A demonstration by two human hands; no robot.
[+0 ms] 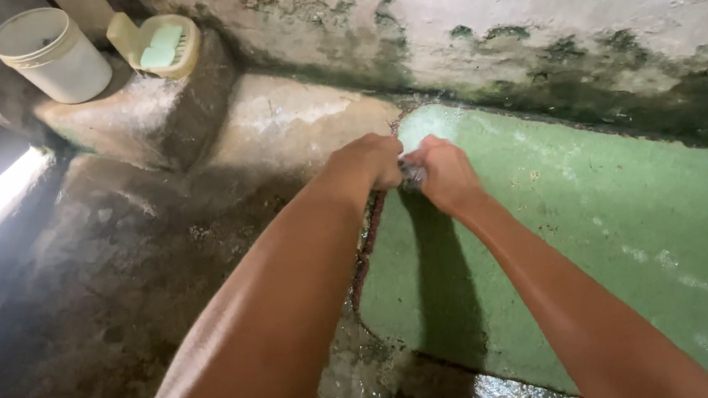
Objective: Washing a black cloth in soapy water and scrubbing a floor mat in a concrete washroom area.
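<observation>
Both forearms fill the bottom of the view, coming up from the lower edge and meeting near the middle, so that's what sits closest to the lens. They angle in toward each other like a narrow V, elbows out of sight, wrists pretty much straight.

Biggest thing in the scene is the stained concrete wall [526, 13] across the top, blotchy with dark green and black patches. Below it on the right sits a pale green basin [629, 218] with rounded corners, wet-looking, with a dark shadow of the arms falling down its left part. Left of the basin is a rough, damp concrete ledge [121, 270], stepping up to a higher shelf in the top left corner. Bright light leaks in along the far left edge.

On that shelf stands a white plastic bucket [51, 55], and just beside it a yellowish soap dish [154, 46] with a light green soap bar [163, 45] lying in it. Both are well apart from the hands.

Now the hands: left hand [372, 161] is curled into a loose fist, knuckles up, right hand [446, 174] is closed too, and they're touching each other over the basin's top left corner. Pinched between them is a small dark wet thing [411, 173], maybe a scrap of cloth or a scrubber, honestly too small and hidden to tell. Both hands seem to be gripping it.
</observation>
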